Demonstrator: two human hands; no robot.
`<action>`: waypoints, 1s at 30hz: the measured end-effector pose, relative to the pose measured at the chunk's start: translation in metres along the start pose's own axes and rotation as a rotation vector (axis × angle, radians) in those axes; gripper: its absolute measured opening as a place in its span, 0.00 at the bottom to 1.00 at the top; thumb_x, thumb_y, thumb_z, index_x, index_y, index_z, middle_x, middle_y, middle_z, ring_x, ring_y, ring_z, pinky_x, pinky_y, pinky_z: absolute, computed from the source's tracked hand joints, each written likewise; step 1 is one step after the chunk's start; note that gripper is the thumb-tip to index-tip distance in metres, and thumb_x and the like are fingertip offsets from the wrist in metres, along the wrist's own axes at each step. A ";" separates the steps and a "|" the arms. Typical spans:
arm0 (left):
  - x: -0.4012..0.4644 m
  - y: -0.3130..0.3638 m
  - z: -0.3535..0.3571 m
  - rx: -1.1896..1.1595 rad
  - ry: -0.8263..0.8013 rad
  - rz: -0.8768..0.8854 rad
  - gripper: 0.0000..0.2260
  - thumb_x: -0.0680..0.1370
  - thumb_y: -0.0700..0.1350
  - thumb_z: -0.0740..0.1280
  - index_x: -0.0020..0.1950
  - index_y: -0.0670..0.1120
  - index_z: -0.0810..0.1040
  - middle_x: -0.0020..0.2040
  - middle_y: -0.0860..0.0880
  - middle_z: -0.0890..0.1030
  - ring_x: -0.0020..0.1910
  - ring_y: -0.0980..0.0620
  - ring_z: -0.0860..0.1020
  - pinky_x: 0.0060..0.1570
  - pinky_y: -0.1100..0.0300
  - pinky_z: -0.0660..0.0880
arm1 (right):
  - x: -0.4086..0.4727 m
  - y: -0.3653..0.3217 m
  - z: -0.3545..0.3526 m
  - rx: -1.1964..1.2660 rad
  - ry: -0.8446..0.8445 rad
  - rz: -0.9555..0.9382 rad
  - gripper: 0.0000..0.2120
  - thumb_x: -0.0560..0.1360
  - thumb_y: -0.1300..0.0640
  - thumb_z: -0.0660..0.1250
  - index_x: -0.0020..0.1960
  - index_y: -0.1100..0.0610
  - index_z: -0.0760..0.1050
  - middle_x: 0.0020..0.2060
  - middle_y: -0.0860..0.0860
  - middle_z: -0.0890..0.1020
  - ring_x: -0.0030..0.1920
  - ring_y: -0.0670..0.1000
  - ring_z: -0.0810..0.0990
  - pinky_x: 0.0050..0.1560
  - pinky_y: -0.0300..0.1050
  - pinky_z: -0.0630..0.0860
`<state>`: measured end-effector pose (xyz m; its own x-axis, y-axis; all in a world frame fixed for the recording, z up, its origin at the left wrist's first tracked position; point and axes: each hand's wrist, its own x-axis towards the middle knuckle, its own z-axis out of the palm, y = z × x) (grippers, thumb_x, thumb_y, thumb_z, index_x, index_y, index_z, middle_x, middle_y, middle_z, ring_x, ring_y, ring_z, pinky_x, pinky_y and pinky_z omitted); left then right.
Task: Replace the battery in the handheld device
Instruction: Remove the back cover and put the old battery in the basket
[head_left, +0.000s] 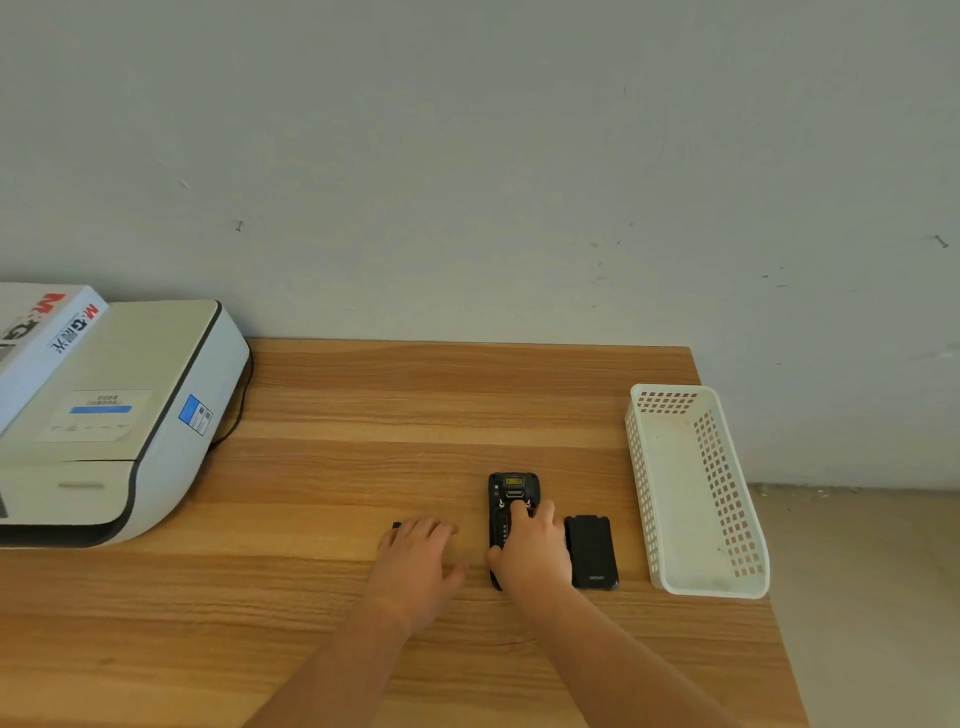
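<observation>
Two bare forearms reach in from six o'clock over the wooden counter (363, 405). The left hand (415, 558) lies flat, fingers spread, over a small dark thing (397, 525) mostly hidden at its fingertips. The right hand (532, 545) rests on the black handheld device (511, 488), fingers bent onto its opened back; whether the grip holds anything I cannot tell. A black cover (592, 551) lies just beside at three o'clock, the white basket (696, 493) beyond. A printer (119, 415) sits at nine o'clock.
</observation>
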<state>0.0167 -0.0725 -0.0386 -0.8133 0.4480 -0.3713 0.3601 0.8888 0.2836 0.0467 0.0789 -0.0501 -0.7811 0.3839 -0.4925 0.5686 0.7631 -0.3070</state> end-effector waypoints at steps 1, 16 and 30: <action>0.000 -0.001 0.000 -0.002 0.001 0.000 0.23 0.79 0.59 0.61 0.72 0.55 0.65 0.70 0.56 0.68 0.72 0.54 0.62 0.73 0.52 0.57 | 0.001 -0.002 0.000 -0.003 -0.003 0.016 0.26 0.74 0.51 0.68 0.68 0.52 0.63 0.67 0.56 0.62 0.63 0.57 0.68 0.52 0.47 0.76; 0.002 -0.003 -0.007 -0.008 0.015 0.028 0.23 0.78 0.58 0.61 0.73 0.54 0.65 0.70 0.55 0.69 0.72 0.53 0.62 0.73 0.52 0.57 | -0.004 0.001 0.003 0.051 0.048 0.074 0.25 0.71 0.50 0.67 0.65 0.51 0.63 0.61 0.54 0.64 0.60 0.56 0.67 0.55 0.51 0.75; -0.002 0.013 -0.012 0.002 0.009 0.025 0.24 0.79 0.60 0.60 0.73 0.54 0.65 0.70 0.55 0.69 0.71 0.53 0.63 0.72 0.52 0.58 | -0.009 0.013 -0.020 0.070 0.074 0.027 0.24 0.73 0.48 0.67 0.65 0.52 0.65 0.61 0.54 0.67 0.59 0.55 0.69 0.53 0.49 0.77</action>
<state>0.0174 -0.0632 -0.0231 -0.8077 0.4696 -0.3564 0.3817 0.8773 0.2911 0.0560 0.0954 -0.0334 -0.7809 0.4426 -0.4409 0.6041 0.7149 -0.3522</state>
